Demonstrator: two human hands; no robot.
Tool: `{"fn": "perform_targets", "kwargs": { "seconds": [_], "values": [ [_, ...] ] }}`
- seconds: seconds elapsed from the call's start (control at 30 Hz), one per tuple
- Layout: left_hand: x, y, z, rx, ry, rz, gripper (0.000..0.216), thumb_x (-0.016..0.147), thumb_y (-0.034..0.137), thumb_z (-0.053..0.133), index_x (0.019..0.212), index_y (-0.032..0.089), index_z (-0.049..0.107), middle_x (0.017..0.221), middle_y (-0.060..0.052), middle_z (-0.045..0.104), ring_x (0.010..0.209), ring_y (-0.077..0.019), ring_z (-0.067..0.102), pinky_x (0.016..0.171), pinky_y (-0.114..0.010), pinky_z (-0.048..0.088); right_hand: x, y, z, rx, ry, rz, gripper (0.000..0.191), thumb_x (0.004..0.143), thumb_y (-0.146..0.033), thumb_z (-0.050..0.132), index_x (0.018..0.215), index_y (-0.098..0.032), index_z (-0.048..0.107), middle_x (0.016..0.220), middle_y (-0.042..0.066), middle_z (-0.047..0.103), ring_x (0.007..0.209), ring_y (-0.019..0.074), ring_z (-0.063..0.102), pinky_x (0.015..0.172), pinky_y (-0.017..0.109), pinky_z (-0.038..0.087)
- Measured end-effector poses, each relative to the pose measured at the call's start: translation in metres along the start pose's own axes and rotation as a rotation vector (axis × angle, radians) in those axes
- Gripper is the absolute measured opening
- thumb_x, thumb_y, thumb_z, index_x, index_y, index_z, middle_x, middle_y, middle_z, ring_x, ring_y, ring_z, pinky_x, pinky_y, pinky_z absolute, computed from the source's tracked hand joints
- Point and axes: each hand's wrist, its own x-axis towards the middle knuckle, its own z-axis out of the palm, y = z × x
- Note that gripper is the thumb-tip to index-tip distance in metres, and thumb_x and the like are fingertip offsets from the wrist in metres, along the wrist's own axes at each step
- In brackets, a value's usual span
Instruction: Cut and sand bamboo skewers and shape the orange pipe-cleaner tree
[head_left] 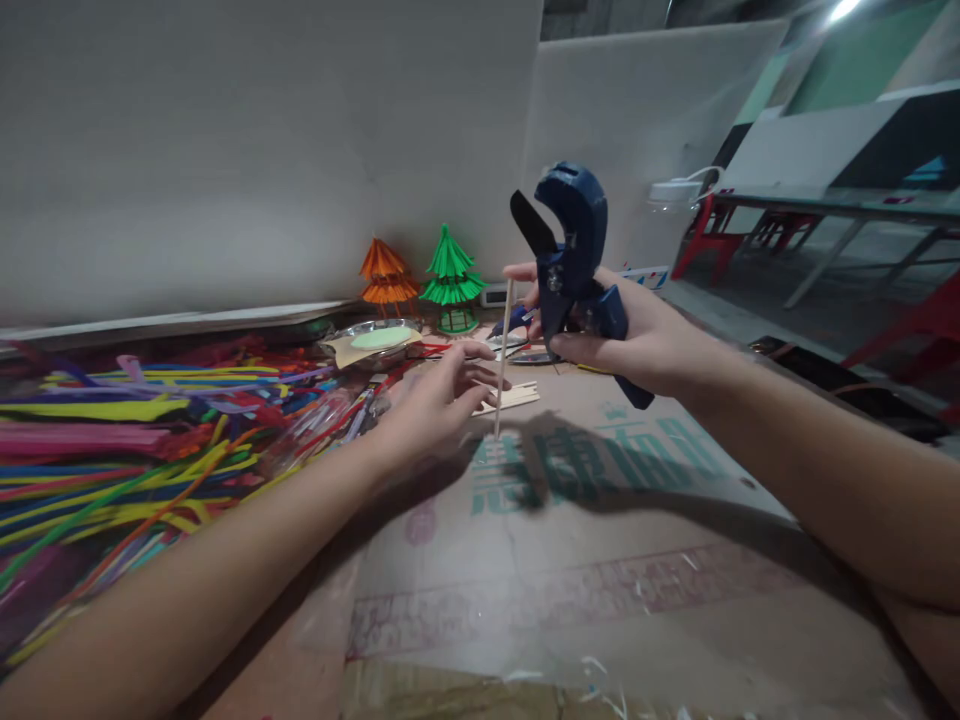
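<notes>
1. Right hand (649, 330), right of the frame's centre, is closed round a dark blue hand-held cutter with a hooked head and black blade (570, 235); the blade stands apart from the hook. Its fingertips, partly hidden, are at the top of a thin, pale wooden stick (502, 370).
2. Left hand (442, 400), near the centre, is loosely open with its fingers slightly curled; whether they touch the stick beside them cannot be told.
3. That stick stands nearly upright at the frame's centre, left of the cutter.
4. Behind its lower part, several short, flat pale wooden sticks (521, 397) lie on a brown cardboard sheet with green printed characters (600, 550), filling the lower middle.
5. Left of the frame, many multicoloured fuzzy craft stems (127, 465) lie heaped.
6. Above centre stand an orange tiered tree model (386, 268) and a bright green tiered tree model (451, 268), side by side.
</notes>
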Motion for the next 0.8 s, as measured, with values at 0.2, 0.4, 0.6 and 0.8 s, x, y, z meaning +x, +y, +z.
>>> {"fn": "perform_targets", "kwargs": {
  "seconds": [0.2, 0.4, 0.6, 0.8],
  "values": [
    [-0.006, 0.006, -0.018, 0.818, -0.22, 0.486, 0.029, 0.098, 0.015, 0.046, 0.117, 0.02, 0.068, 0.112, -0.013, 0.071, 0.105, -0.0247, 0.066, 0.096, -0.043, 0.052, -0.004, -0.009, 0.004, 0.077, -0.028, 0.021, 0.05, 0.079, -0.031, 0.075, 0.126, -0.023, 0.06, 0.105, 0.005, 0.069, 0.101, 0.0254, 0.064, 0.091, 0.041, 0.052],
    [-0.011, 0.02, -0.028, 1.077, -0.041, 0.844, 0.02, 0.097, 0.019, 0.057, 0.112, 0.027, 0.068, 0.107, -0.003, 0.075, 0.105, -0.021, 0.067, 0.105, -0.039, 0.046, 0.002, 0.005, 0.005, 0.246, 0.006, -0.003, 0.048, 0.078, -0.034, 0.074, 0.123, -0.022, 0.06, 0.103, 0.006, 0.07, 0.1, 0.025, 0.065, 0.091, 0.042, 0.052],
    [-0.012, 0.06, -0.04, 0.953, 0.23, 0.807, 0.023, 0.095, 0.012, 0.056, 0.111, 0.026, 0.063, 0.126, -0.004, 0.071, 0.131, -0.0245, 0.056, 0.118, -0.047, 0.032, 0.001, 0.013, 0.008, -0.104, 0.104, -0.056, 0.032, 0.085, -0.026, 0.061, 0.117, -0.022, 0.058, 0.104, 0.008, 0.069, 0.094, 0.0247, 0.065, 0.087, 0.042, 0.052],
    [-0.02, 0.08, -0.033, 0.5, 0.355, 0.308, 0.018, 0.104, 0.025, 0.042, 0.105, 0.022, 0.06, 0.071, 0.002, 0.061, 0.062, -0.0124, 0.06, 0.058, -0.023, 0.047, -0.01, 0.007, 0.018, -0.692, 0.165, -0.419, 0.045, 0.069, -0.013, 0.061, 0.114, -0.02, 0.054, 0.104, 0.014, 0.068, 0.094, 0.0304, 0.064, 0.081, 0.044, 0.052]
  ]
}}
